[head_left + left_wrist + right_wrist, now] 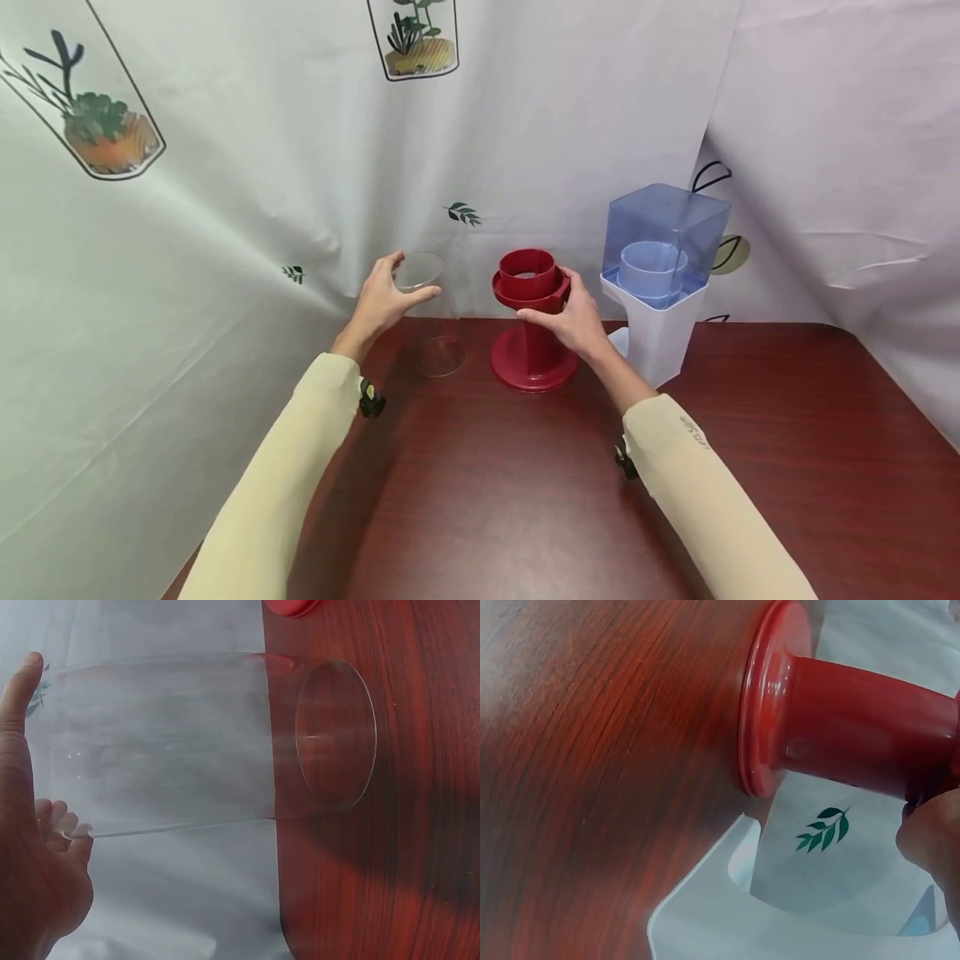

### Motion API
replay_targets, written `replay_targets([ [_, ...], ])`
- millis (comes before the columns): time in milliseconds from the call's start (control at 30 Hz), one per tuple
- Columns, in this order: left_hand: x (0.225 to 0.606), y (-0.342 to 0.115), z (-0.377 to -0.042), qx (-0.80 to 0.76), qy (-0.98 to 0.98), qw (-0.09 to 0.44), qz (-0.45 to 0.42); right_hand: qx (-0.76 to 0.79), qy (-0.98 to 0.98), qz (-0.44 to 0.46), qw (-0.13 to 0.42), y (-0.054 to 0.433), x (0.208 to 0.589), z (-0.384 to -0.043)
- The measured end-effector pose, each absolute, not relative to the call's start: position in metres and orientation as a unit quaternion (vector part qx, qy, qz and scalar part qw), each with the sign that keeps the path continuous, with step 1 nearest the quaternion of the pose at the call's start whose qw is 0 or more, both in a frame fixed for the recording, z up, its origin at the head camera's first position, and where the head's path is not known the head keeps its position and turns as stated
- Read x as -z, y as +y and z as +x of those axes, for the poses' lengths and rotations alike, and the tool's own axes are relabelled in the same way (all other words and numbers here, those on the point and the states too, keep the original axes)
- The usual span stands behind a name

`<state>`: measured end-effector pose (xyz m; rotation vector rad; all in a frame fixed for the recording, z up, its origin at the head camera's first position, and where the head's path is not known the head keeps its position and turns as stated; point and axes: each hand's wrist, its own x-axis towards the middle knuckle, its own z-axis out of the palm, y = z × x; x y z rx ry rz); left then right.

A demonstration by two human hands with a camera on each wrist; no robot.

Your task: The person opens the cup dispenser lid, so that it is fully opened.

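Observation:
A clear open-ended tube stands upright on the table at the back, left of centre. My left hand curls round its upper end, with the thumb laid across the near side. The left wrist view shows the same clear tube, with fingertips at its edge. To the right is a red stand, with a broad round base and a cup-shaped top. Thumb in front and fingers at the far side, my right hand grips it under the top ring. Most of that hand is cut off in the right wrist view.
Close to the right of the red stand is a white dispenser with a see-through blue square cover. Behind everything hangs a pale patterned cloth, against the back edge of the dark red wooden table.

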<state>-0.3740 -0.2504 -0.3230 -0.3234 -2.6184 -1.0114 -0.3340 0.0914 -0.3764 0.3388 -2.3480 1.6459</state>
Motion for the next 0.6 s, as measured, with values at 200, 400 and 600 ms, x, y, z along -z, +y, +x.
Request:
replay_targets([
  [200, 0.319, -0.249, -0.371, 0.339, -0.927, 0.124, -0.1, -0.565, -0.808, 0.119, 0.117, 0.092, 0.375, -0.328],
  [400, 0.306, -0.245, -0.368, 0.342, -0.924, 0.132, -0.11, -0.545, -0.815, 0.143, 0.134, 0.097, 0.366, -0.316],
  [600, 0.269, -0.223, -0.371, 0.358, -0.903, 0.19, -0.144, -0.511, -0.827, 0.161, 0.169, 0.106, 0.347, -0.294],
])
